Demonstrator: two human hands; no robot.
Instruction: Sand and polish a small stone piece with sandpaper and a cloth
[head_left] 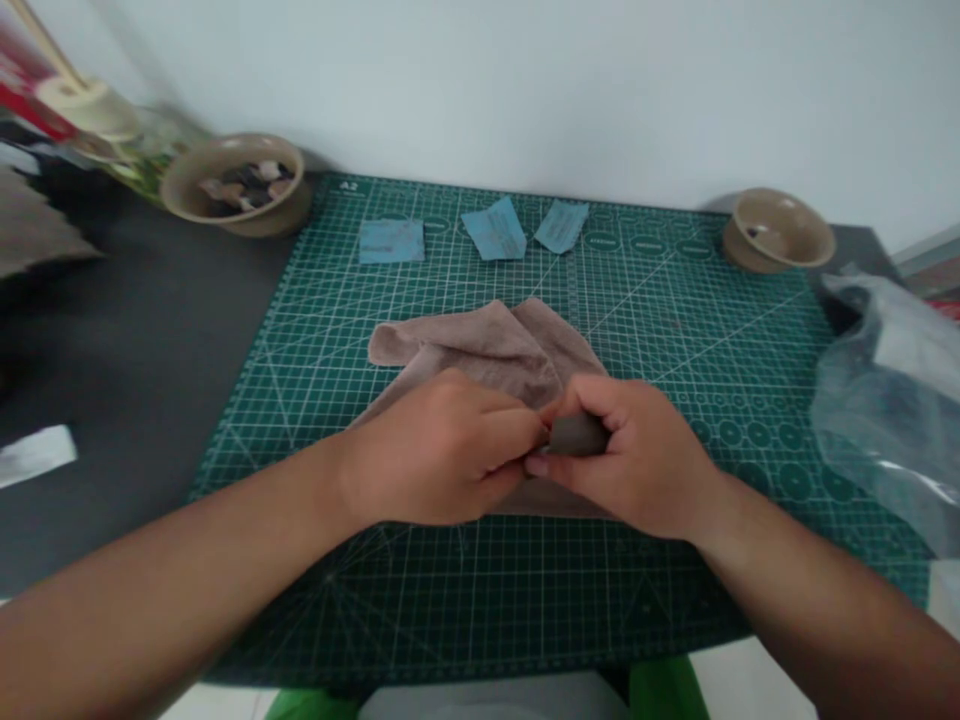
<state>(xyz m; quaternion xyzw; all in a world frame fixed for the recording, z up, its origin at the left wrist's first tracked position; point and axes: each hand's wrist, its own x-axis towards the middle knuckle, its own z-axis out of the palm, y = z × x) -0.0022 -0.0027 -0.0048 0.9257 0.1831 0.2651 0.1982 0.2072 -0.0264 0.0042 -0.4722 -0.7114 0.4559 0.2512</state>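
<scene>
My right hand (637, 450) is closed round a small dark grey-brown piece (577, 434) with a smooth, matt face. It could be a stone or a folded bit of sandpaper; I cannot tell which. My left hand (457, 447) is also closed, its fingertips pinched against the left end of that piece and meeting the right fingertips. What sits between the left fingers is hidden. Beneath both hands a crumpled pinkish-brown cloth (480, 340) lies on the green cutting mat (420, 610).
Along the mat's back edge lie three blue paper-like pieces (391, 241). A beige bowl of stones (292, 205) stands at the back left, a smaller beige bowl (780, 262) at the back right. A clear plastic bag (885, 400) covers the right edge. A white wall rises behind.
</scene>
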